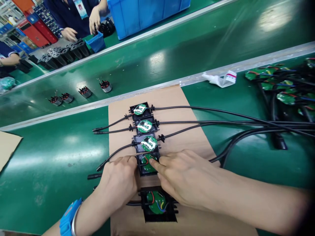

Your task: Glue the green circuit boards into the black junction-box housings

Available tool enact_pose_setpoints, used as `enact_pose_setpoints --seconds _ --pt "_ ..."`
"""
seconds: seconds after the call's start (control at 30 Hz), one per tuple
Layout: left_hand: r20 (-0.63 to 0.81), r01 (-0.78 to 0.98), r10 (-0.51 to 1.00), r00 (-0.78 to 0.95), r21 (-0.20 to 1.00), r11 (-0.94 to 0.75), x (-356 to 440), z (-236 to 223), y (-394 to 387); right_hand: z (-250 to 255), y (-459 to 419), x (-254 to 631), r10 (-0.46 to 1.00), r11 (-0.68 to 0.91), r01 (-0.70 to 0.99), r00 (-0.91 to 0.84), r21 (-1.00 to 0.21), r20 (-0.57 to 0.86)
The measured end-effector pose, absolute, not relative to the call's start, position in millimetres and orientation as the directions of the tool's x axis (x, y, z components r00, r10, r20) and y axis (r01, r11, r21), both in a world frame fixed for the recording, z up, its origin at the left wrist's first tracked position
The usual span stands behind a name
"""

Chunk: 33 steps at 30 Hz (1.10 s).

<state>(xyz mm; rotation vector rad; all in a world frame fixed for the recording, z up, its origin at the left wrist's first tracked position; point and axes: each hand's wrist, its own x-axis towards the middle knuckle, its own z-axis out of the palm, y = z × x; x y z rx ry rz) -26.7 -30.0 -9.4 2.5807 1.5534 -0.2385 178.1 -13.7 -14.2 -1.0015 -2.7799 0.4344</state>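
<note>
My left hand (121, 175) is closed at the left edge of a black plastic housing, and its fingertips are hidden. Inside that housing lies a round green circuit board (148, 165) with a red wire. My right hand (182, 175) touches the board with its index finger, the other fingers curled at the housing's right side; what they grip is hidden. A thin brownish strip (145, 153) crosses the housing's upper edge. Farther up, three housings hold boards with white paste, such as this board (149, 143). Nearer me sits another housing (159, 218) with a wired board.
Brown cardboard (123, 226) lies under the housings. Black cables (233, 123) run right towards piled wired boards (286, 98). A crumpled white packet (222, 79) lies by the rail. Several motor stators (105, 86) stand beyond. Across the bench, a co-worker's hands (94, 21) are near a blue bin (96, 42).
</note>
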Motion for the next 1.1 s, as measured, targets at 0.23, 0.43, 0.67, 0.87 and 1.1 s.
enact_pose_setpoints --seconds 0.23,0.43,0.67,0.87,1.1 --pt "-0.166 0.89 0.886 0.433 -0.08 -0.45 -16 -11 -37 -14 -18 177 0.661 0.731 0.622 -0.748 -0.281 0.061" --pt "0.084 0.819 0.815 0.573 -0.082 -0.567 -34 -27 -71 -18 -24 177 0.667 0.731 0.622 -0.737 -0.28 0.103" --pt "0.032 0.789 0.793 0.608 -0.136 -0.599 -27 -30 -73 -10 -15 176 0.667 0.679 0.616 -0.745 -0.398 -0.015" --pt "0.134 0.773 0.805 0.577 0.228 -0.592 -37 -14 -52 10 -6 192 0.613 0.592 0.618 -0.762 -0.517 -0.21" --pt "0.121 0.583 0.637 0.761 0.305 -0.754 -27 -20 -40 12 -13 201 0.665 0.548 0.705 -0.694 -0.451 -0.277"
